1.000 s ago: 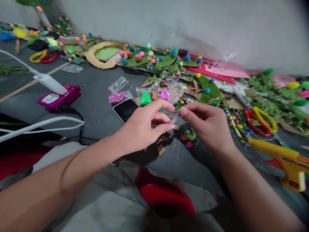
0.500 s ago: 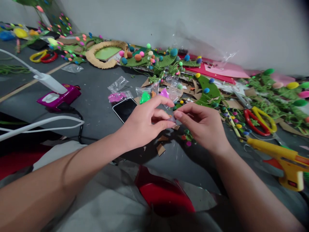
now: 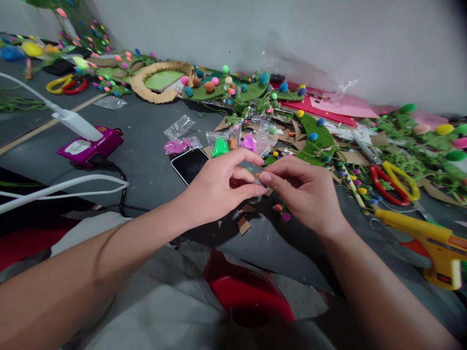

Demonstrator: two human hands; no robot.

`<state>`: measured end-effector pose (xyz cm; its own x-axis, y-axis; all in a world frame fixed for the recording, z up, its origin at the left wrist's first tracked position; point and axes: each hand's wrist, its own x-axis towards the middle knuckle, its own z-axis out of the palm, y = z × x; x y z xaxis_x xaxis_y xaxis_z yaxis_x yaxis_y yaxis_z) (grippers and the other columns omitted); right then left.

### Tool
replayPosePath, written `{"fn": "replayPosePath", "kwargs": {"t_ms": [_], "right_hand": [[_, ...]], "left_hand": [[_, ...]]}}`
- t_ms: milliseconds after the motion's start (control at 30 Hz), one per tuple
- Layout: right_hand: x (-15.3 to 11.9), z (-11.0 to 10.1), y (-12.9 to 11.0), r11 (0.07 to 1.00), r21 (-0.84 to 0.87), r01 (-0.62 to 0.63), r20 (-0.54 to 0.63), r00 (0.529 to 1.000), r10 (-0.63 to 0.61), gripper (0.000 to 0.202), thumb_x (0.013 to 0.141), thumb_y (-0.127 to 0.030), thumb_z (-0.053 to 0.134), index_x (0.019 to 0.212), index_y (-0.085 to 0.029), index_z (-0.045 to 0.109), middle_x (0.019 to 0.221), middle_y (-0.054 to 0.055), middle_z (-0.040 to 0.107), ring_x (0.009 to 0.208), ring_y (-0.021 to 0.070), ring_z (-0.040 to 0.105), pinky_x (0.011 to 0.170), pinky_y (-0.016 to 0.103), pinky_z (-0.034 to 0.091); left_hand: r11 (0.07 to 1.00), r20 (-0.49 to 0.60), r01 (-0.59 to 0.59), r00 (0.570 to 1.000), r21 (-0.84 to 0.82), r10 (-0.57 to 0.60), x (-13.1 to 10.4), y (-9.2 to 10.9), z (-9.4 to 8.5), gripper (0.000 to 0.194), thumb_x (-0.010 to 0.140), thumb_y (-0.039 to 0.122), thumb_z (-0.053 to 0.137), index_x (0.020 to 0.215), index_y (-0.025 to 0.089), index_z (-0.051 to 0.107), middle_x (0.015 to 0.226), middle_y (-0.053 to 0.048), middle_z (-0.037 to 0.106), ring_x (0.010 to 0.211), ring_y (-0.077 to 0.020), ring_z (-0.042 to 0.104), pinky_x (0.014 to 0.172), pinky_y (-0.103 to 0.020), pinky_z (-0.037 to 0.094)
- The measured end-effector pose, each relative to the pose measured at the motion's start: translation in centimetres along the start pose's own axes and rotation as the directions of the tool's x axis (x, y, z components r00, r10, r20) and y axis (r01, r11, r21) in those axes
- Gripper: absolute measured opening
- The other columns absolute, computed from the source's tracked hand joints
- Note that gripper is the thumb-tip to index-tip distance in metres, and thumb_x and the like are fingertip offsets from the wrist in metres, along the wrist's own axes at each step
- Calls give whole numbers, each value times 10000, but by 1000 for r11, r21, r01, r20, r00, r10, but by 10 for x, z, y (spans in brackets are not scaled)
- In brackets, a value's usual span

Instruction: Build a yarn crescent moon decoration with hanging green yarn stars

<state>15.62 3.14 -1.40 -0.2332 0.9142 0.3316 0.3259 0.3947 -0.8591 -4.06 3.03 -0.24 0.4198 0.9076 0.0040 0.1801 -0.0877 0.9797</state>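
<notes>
A small pale purple lump (image 3: 258,182), perhaps modelling clay, sits between the fingertips of both hands above the dark table. My left hand (image 3: 215,192) pinches it from the left, thumb below and fingers curved over. From the right, the thumb and forefinger of my right hand (image 3: 306,194) press on it. Its exact shape is mostly covered. Just behind the left hand lie a phone (image 3: 188,164) and plastic bags with green clay (image 3: 220,147) and purple clay (image 3: 249,142). Under the right hand is a small bunch of coloured balls (image 3: 285,217), partly hidden.
At the right lie a yellow glue gun (image 3: 416,227) and red-and-yellow scissors (image 3: 392,187). A purple power adapter (image 3: 91,150) with white cables stands at left. Along the wall are a tan ring (image 3: 140,90) and green leaf pieces (image 3: 316,141) with coloured balls. Cardboard scraps (image 3: 243,225) lie near the front.
My right thumb and forefinger have shifted slightly left over the purple lump, closer to the left fingertips. The left hand has barely moved, and the things on the table are unchanged.
</notes>
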Motion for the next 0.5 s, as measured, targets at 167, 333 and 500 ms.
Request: {"fn": "replayPosePath", "kwargs": {"t_ms": [167, 333, 500], "right_hand": [[4, -11, 7, 997, 11, -75, -117, 990, 76, 143, 868, -350, 765, 866, -207, 770, 811, 11, 735, 734, 141, 651, 667, 280, 514], [1, -5, 6, 999, 38, -11, 37, 999, 9, 242, 828, -341, 809, 1042, -229, 788, 1045, 44, 762, 956, 192, 697, 786, 314, 557], [1, 2, 4, 999, -18, 51, -47, 998, -52, 52, 872, -259, 761, 882, -213, 783, 877, 24, 750, 850, 161, 673, 751, 302, 526]], "left_hand": [[997, 29, 16, 999, -75, -14, -1, 0, 0, 456, 827, 189, 777, 1227, 209, 559, 937, -32, 794, 911, -202, 776, 806, -301, 618], [988, 38, 19, 999, -154, -14, -2, -3, 0, 608, 790, 117, 789, 1311, 210, 489, 1064, -54, 786, 1028, -211, 761, 893, -320, 626], [997, -26, -19, 1000, -76, 17, 2, -2, 1, 604, 823, 211, 803, 1359, 191, 524, 933, -20, 806, 919, -195, 779, 867, -300, 619]]}}
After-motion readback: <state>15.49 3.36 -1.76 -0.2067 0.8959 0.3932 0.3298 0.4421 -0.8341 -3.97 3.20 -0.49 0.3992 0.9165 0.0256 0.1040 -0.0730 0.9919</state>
